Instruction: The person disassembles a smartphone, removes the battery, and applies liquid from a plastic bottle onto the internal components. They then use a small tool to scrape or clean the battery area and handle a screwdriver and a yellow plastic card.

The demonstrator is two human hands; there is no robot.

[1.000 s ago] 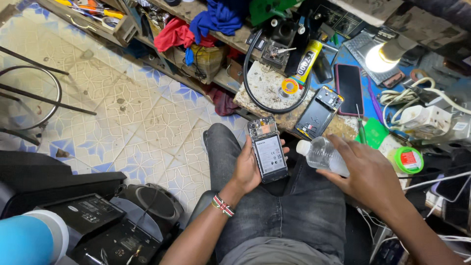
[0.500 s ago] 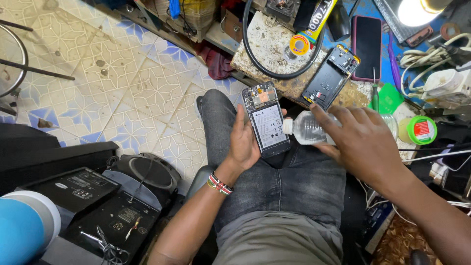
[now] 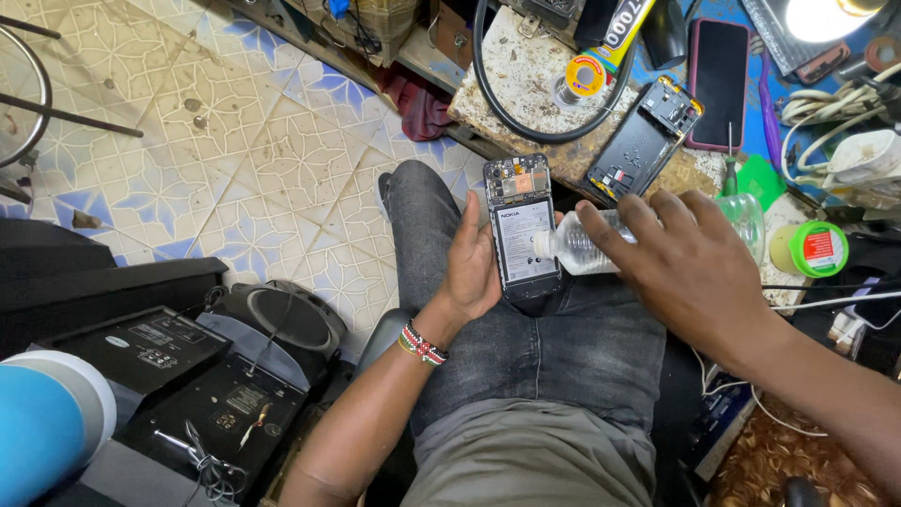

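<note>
Opened black mobile phone with its back cover off (image 3: 522, 235) lies face down over the person's knee, circuit board and pale battery label showing. From the head camera, the left hand (image 3: 474, 268) cradles it from the left edge, fingers curled under and around its side, thumb along the rim. A beaded red, black and white bracelet (image 3: 422, 343) sits on that wrist.

The right hand (image 3: 690, 268) grips a small clear plastic bottle (image 3: 587, 246), lying nearly on its side, with fingers wrapped over its body; the bottle's white nozzle touches or hangs just above the phone's right edge, which one I cannot tell.

Dark grey jeans (image 3: 535, 347) cover the lap beneath. Beyond the knee, a worn workbench (image 3: 526, 75) carries a second stripped black phone frame (image 3: 643, 141), a dark phone in a pink case (image 3: 718, 80), a looped black cable (image 3: 488, 84) and a green-lidded jar (image 3: 812, 249). Patterned blue and cream floor tiles (image 3: 235, 160) spread to the left, with black audio equipment (image 3: 188, 376) near the bottom corner.
</note>
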